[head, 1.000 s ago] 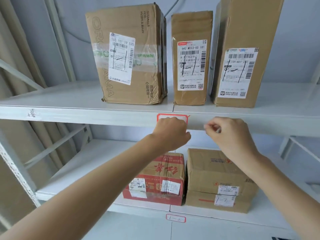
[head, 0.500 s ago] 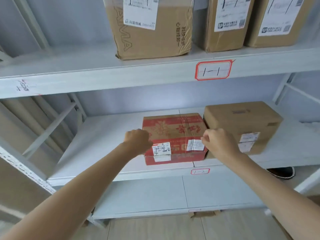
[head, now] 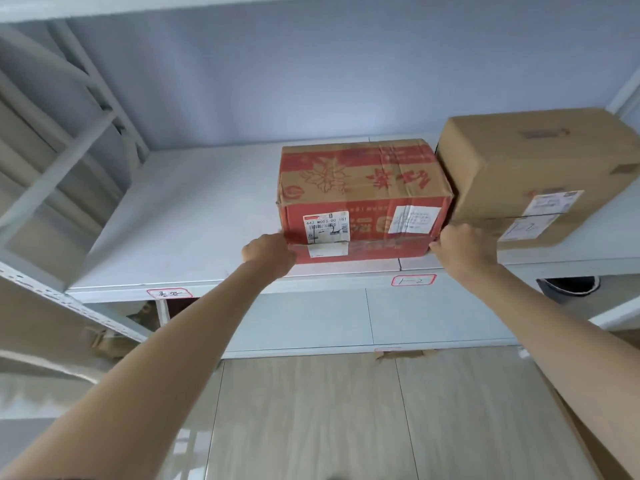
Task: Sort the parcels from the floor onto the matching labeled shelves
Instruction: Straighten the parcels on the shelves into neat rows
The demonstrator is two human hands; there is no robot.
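My left hand [head: 268, 252] and right hand [head: 462, 245] grip clamped on lower front corners of red box [head: 360, 199], frame center, on shelf [head: 180, 220] beside brown box [head: 533, 168].

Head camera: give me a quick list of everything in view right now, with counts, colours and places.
Red parcel: one, red and brown printed, on the shelf, above the 1-2 tag.
Brown parcel: one, plain brown, right of the red parcel, close beside it.
Shelf: one, pale grey, its left part bare.
1-2 tag: one, white with red border, on the shelf front edge.
Handwritten tag: one, white with red border, shelf edge, further left; writing unclear.
Floor: light wood-look tiles, below the shelves.
Left hand: at the red parcel's lower left corner.
Right hand: at its lower right corner.
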